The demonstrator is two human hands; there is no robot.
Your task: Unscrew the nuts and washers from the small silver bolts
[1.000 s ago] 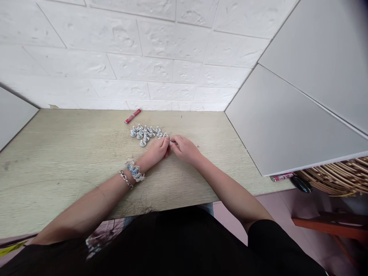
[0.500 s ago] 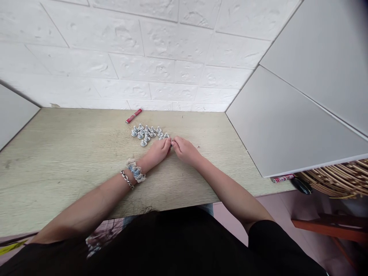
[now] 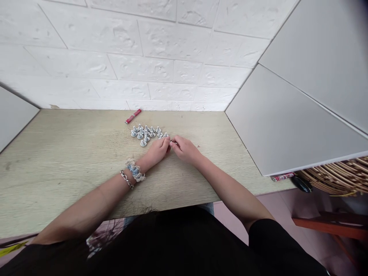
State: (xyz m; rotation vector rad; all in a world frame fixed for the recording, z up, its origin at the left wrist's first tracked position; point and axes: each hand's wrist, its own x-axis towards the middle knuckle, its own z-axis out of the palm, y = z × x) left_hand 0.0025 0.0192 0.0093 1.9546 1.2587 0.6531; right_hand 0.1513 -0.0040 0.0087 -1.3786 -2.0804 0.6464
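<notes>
Both hands meet above the table, just right of a cluster of silver bolts (image 3: pixel 146 138) with washers, which stand shank up. My left hand (image 3: pixel 160 149) is closed, its thumb and fingers pinched together next to the nearest bolts. Opposite it, my right hand (image 3: pixel 184 148) pinches too, its thumb and forefinger slightly parted at the tips. Between the fingertips shows a small metal piece (image 3: pixel 171 142), mostly hidden by the fingers; its kind is too small to make out.
A red tube-shaped stick (image 3: pixel 133 116) lies behind the bolts near the white brick-patterned wall (image 3: pixel 161 69). The pale wooden table (image 3: pixel 71 153) ends at a grey panel (image 3: pixel 267 111) on the right. Past it are a black object (image 3: pixel 301 184) and a woven basket (image 3: pixel 339 176).
The right thumb and forefinger have parted a little, and more of the small metal piece shows between the hands. The bolts and the left hand look unmoved.
</notes>
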